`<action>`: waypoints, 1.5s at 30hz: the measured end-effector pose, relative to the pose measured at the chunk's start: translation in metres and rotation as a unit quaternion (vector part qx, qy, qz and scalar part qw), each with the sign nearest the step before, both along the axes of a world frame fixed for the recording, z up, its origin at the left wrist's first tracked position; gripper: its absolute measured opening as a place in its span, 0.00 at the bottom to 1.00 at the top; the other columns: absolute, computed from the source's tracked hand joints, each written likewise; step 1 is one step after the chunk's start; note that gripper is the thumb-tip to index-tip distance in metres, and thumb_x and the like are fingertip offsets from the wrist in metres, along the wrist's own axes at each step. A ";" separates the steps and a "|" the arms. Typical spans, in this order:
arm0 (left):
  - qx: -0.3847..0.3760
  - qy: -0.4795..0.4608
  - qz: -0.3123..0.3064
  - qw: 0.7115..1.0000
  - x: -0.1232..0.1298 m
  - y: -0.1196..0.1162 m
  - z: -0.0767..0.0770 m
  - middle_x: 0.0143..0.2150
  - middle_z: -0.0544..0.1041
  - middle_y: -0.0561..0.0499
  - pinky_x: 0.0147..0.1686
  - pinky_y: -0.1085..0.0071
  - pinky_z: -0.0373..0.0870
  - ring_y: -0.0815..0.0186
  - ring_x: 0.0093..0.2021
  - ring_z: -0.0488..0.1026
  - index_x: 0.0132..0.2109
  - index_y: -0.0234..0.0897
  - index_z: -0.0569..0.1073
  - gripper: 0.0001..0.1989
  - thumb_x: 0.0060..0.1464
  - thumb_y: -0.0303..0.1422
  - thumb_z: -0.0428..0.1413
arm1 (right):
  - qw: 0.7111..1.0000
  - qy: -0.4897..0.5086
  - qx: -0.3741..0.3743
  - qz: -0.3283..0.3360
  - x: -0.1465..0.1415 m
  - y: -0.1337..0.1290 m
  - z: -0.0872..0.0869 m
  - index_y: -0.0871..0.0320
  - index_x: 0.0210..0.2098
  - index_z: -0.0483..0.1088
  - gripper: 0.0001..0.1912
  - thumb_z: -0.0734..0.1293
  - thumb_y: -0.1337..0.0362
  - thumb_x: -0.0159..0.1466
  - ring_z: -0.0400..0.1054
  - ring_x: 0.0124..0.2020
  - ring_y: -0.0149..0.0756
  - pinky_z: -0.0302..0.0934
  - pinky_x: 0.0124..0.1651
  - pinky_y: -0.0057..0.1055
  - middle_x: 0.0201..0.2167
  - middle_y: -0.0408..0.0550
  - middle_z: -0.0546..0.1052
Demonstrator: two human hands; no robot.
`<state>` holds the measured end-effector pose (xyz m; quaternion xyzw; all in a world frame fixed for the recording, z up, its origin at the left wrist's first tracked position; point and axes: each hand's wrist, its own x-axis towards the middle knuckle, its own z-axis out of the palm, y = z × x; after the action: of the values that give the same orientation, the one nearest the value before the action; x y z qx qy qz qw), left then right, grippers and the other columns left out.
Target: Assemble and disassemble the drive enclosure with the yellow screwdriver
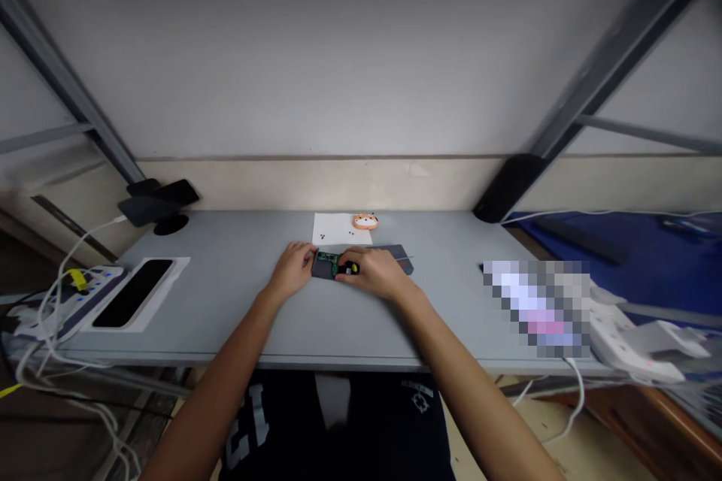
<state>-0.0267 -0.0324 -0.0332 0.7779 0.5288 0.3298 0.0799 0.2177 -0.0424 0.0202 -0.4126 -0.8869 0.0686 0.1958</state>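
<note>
An opened dark device (323, 269) with a green circuit board lies on the grey desk (237, 248). My left hand (292, 268) touches its left edge, with thumb and fingers close together. Across its right part reaches my right hand (372, 269), its fingers closed around something black with a yellow spot, too small to make out. A flat dark grey piece (401, 259) extends beyond the right hand. Just behind the device is a white sheet (332, 225) with several tiny dark bits on it and an orange-and-white animal-faced object (365, 222) at its right edge.
At the left are a black phone (134, 293), a power strip (79, 302) with cables and a stand (171, 224) holding a dark device. A black cylinder (508, 188) stands back right. A pixelated object (535, 308) and white power strip (635, 346) lie at the right.
</note>
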 end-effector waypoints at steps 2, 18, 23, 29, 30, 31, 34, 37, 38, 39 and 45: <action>0.001 0.000 -0.001 1.000 0.001 -0.001 0.001 0.36 0.75 0.48 0.42 0.64 0.68 0.59 0.41 0.70 0.41 0.38 0.75 0.10 0.60 0.21 0.52 | 1.000 -0.017 0.003 0.001 0.000 0.000 -0.002 0.48 0.45 0.79 0.13 0.71 0.51 0.65 0.77 0.39 0.44 0.62 0.37 0.36 0.45 0.45 0.83; 0.006 -0.005 -0.003 1.000 0.007 -0.006 0.006 0.35 0.75 0.50 0.42 0.65 0.68 0.60 0.40 0.72 0.37 0.40 0.74 0.11 0.55 0.19 0.53 | 0.770 0.613 0.058 -0.163 0.007 0.043 0.037 0.52 0.42 0.70 0.09 0.64 0.59 0.63 0.66 0.33 0.35 0.63 0.39 0.33 0.34 0.43 0.72; 0.036 -0.033 0.017 0.999 0.010 -0.009 0.013 0.38 0.75 0.49 0.46 0.64 0.70 0.60 0.43 0.73 0.41 0.39 0.75 0.12 0.61 0.21 0.49 | 0.758 0.603 -0.118 -0.221 0.018 0.064 0.005 0.54 0.30 0.70 0.26 0.58 0.39 0.64 0.58 0.21 0.35 0.56 0.28 0.33 0.18 0.39 0.62; 0.053 -0.015 -0.060 0.997 0.040 -0.028 0.033 0.51 0.78 0.47 0.58 0.57 0.65 0.56 0.54 0.73 0.52 0.42 0.74 0.12 0.65 0.29 0.53 | 0.762 0.575 -0.115 -0.275 0.023 0.064 -0.008 0.54 0.32 0.71 0.36 0.53 0.29 0.64 0.59 0.20 0.37 0.53 0.27 0.35 0.17 0.40 0.63; 0.048 -0.001 -0.091 0.995 0.046 -0.032 0.035 0.54 0.78 0.46 0.61 0.55 0.63 0.55 0.57 0.72 0.56 0.43 0.73 0.15 0.65 0.29 0.54 | 0.770 0.564 -0.097 -0.281 0.023 0.064 -0.008 0.54 0.32 0.71 0.36 0.52 0.29 0.64 0.61 0.21 0.38 0.55 0.29 0.36 0.17 0.41 0.64; 0.039 0.015 -0.116 0.992 0.050 -0.035 0.037 0.57 0.77 0.46 0.64 0.54 0.60 0.54 0.59 0.72 0.59 0.44 0.72 0.17 0.64 0.30 0.55 | 0.779 0.551 -0.078 -0.288 0.023 0.064 -0.009 0.54 0.32 0.71 0.36 0.52 0.29 0.64 0.63 0.23 0.39 0.56 0.30 0.36 0.18 0.42 0.65; 0.008 0.041 -0.146 0.988 0.055 -0.038 0.035 0.60 0.77 0.47 0.67 0.52 0.54 0.54 0.61 0.72 0.63 0.46 0.69 0.23 0.63 0.33 0.58 | 0.792 0.526 -0.040 -0.307 0.026 0.065 -0.010 0.55 0.30 0.71 0.36 0.52 0.30 0.65 0.68 0.29 0.42 0.59 0.36 0.36 0.20 0.45 0.70; -0.005 0.031 -0.142 0.989 0.052 -0.036 0.028 0.60 0.77 0.47 0.67 0.52 0.51 0.54 0.59 0.74 0.65 0.46 0.67 0.26 0.61 0.33 0.60 | 0.789 0.525 -0.036 -0.318 0.028 0.067 -0.012 0.56 0.29 0.71 0.34 0.55 0.33 0.66 0.69 0.31 0.42 0.59 0.38 0.36 0.23 0.47 0.73; -0.006 0.024 -0.140 0.990 0.050 -0.035 0.025 0.60 0.77 0.46 0.67 0.52 0.51 0.55 0.59 0.74 0.65 0.46 0.66 0.28 0.60 0.33 0.61 | 0.788 0.525 -0.036 -0.321 0.029 0.067 -0.013 0.56 0.29 0.72 0.33 0.55 0.34 0.66 0.69 0.32 0.41 0.59 0.38 0.35 0.24 0.47 0.74; -0.007 0.018 -0.137 0.990 0.049 -0.034 0.023 0.60 0.77 0.46 0.67 0.52 0.51 0.54 0.59 0.74 0.65 0.46 0.66 0.28 0.59 0.34 0.62 | 0.787 0.524 -0.035 -0.324 0.029 0.068 -0.013 0.56 0.29 0.72 0.32 0.56 0.35 0.67 0.69 0.32 0.41 0.59 0.38 0.35 0.25 0.48 0.75; -0.022 -0.003 -0.129 0.991 0.046 -0.031 0.020 0.61 0.77 0.47 0.67 0.51 0.50 0.55 0.60 0.74 0.63 0.47 0.68 0.28 0.58 0.35 0.65 | 0.789 0.514 -0.041 -0.334 0.028 0.067 -0.013 0.57 0.29 0.73 0.29 0.58 0.40 0.68 0.67 0.30 0.38 0.57 0.37 0.34 0.26 0.47 0.76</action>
<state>0.0194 -0.0637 -0.0137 0.8368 0.4310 0.3071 0.1403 0.2460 0.0242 0.0072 -0.5945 -0.4584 0.2373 0.6165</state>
